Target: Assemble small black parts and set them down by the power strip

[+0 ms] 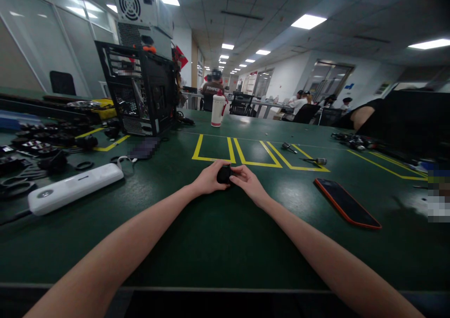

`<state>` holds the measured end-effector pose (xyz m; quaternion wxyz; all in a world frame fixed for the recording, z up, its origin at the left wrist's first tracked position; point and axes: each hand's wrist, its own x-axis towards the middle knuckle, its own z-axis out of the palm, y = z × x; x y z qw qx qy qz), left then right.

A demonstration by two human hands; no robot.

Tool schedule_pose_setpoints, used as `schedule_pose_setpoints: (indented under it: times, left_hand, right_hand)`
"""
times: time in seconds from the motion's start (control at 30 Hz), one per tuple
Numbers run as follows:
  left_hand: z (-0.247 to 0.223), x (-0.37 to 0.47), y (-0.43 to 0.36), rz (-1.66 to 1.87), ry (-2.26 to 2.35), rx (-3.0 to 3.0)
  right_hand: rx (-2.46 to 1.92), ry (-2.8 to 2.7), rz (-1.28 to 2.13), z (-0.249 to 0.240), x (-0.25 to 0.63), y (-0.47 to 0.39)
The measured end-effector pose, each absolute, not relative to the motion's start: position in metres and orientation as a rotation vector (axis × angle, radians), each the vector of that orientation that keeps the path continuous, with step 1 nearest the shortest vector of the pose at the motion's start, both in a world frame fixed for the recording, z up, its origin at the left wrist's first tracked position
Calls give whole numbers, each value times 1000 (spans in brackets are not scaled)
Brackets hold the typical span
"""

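Between both hands, low over the green table (218, 243), is a small black part (223, 174); its exact kind is too dark and small to make out. My left hand (209, 178) wraps round it from the left, thumb below and fingers above. From the right, the fingertips of my right hand (248, 182) close on its edge. Just beyond the hands, yellow tape (214, 159) marks out several box shapes on the tabletop. Two small tools or fittings with metal shafts, one dark (288, 147) and one with a brownish end (319, 161), lie by the right-hand box.
A white power strip (75, 187) and many black parts (42, 144) lie at left. An open computer case (140, 88) carries a power supply (142, 6). A white cup (217, 111) stands behind the tape. An orange-edged phone (346, 203) lies at right, near another person's arm (363, 116).
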<state>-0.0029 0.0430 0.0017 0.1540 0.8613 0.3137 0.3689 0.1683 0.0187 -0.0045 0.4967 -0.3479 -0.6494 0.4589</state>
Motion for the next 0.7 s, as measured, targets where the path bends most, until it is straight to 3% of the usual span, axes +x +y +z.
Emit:
schedule_pose_setpoints:
  times: [0.3, 0.5, 0.7]
  left_hand:
    - [4, -4, 41, 1048, 900, 2422]
    - [2, -5, 42, 1070, 870, 2450]
    - [1, -4, 44, 1079, 886, 2451]
  right_hand:
    - [-1003, -1585, 1074, 0, 168, 22]
    - [-850, -1566, 1145, -3, 166, 16]
    - [-940, -1537, 1011, 0, 162, 18]
